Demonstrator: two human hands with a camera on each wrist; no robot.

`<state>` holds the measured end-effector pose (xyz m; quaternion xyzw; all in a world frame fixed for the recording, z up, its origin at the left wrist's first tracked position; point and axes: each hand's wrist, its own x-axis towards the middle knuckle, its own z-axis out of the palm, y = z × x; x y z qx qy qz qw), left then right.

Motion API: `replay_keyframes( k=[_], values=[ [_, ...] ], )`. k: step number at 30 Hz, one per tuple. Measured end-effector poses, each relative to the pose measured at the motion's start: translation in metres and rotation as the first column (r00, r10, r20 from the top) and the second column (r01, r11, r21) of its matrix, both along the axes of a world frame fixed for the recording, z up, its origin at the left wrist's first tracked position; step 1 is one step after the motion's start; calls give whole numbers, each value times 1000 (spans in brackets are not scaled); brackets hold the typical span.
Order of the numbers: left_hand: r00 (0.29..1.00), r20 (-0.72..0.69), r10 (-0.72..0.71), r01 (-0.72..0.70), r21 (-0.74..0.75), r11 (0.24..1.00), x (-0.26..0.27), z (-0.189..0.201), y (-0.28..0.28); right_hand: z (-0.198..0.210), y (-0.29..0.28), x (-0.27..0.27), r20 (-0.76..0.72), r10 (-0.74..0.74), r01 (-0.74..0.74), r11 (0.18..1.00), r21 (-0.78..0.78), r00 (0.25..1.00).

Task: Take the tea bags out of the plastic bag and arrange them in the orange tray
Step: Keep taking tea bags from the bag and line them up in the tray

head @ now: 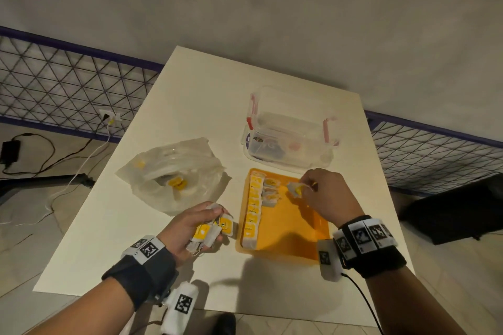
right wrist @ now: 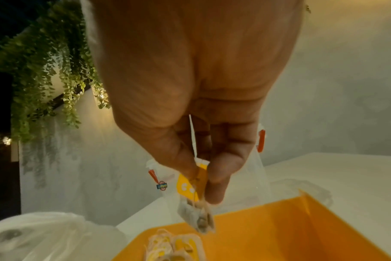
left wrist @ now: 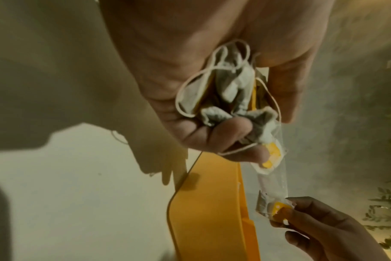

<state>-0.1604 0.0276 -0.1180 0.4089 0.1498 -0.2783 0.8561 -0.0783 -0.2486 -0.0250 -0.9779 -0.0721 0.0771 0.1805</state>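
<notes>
You are partway through. The orange tray (head: 288, 226) already carries one full row of tea bags (head: 253, 209) along its 9 o'clock edge and a shorter second row (head: 270, 192) just beside it toward 12 o'clock; most of the tray floor is bare. Your right hand (head: 324, 193) pinches a single tea bag (head: 295, 189) by its tag above the tray's 12 o'clock end. Your left hand (head: 190, 223) is curled round a bunch of tea bags (head: 215, 228), at 9 o'clock of the tray. The plastic bag (head: 174, 174) at 10 o'clock still shows some yellow tags inside. How many remain there you cannot tell through the crumpled film, nor count the bunch, whose strings tangle in the left wrist view.
</notes>
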Motion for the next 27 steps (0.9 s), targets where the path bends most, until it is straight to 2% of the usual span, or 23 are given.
replay_keyframes(
  k=[4, 9, 16, 18, 23, 27],
  values=[
    [999, -26, -41, 40, -24, 999, -2, -9, -5, -8, 2, -6, -45, 66, -66, 998, -2, 997],
    [997, -65, -50, 48, -32, 998, -5, -22, -6, -20, 5, -13, -94, 28, -22, 998, 65, 995],
    [998, -62, -17, 15, -34, 999, -9, -33, 3, -38, 13, -13, -350, 85, -60, 995, 84, 933],
    [998, -66, -13, 11, -28, 1000, -10, -33, 4, -43, 16, -8, -409, 63, -24, 995, 100, 910],
    [998, -69, -6, 3, -39, 999, -9, -35, 5, -52, 27, 4, -424, -5, 68, 989, 132, 906],
    [997, -75, -1, -2, -41, 999, -10, -36, 4, -53, 36, 11, -322, -23, 46, 997, 63, 946]
  ],
)
